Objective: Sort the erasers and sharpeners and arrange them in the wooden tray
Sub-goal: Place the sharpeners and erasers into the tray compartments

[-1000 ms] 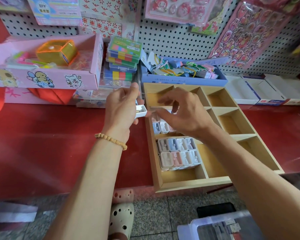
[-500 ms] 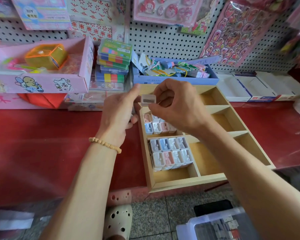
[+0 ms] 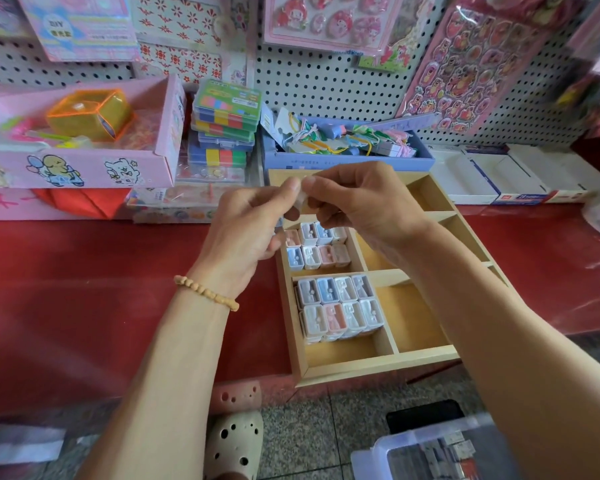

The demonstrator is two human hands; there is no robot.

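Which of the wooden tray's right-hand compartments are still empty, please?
All visible ones: wooden tray shows bare wood at right; sharpeners fill only left compartments.

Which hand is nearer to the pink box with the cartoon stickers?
The left hand. It is just right of the pink box, near its right end. The right hand is farther right, over the wooden tray.

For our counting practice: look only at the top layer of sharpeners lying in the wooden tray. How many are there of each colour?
Blue sharpeners: 3
Pink sharpeners: 3
White or very pale sharpeners: 10
Total on top in the wooden tray: 16
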